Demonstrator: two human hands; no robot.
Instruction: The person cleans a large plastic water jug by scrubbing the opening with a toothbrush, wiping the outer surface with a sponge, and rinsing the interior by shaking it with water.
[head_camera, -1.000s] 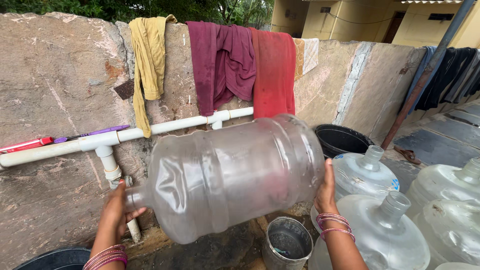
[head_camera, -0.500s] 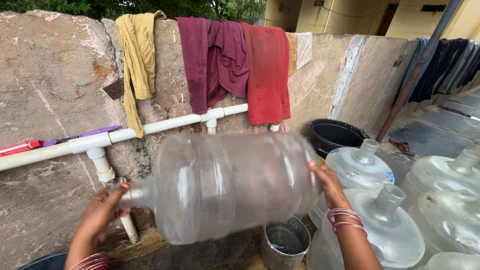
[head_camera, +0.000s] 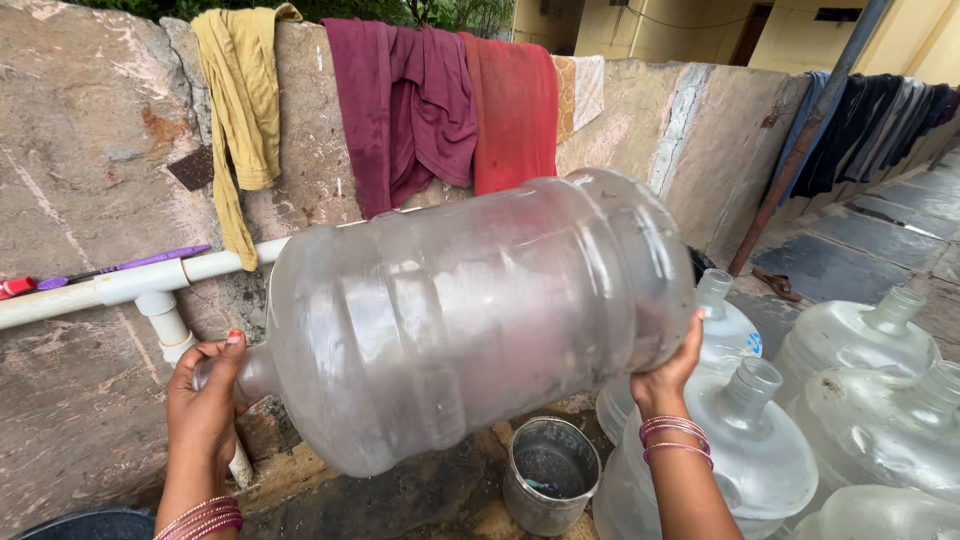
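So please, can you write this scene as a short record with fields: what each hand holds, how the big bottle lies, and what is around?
left hand: left hand wraps the neck of the large clear water jug
right hand: right hand supports the jug's base
jug pose: on its side, off the ground, neck toward the left
below: metal bucket on the wet ground
right side: more clear jugs, upright
wall: stone wall with a white pipe
on the wall: yellow cloth, maroon cloth, red cloth
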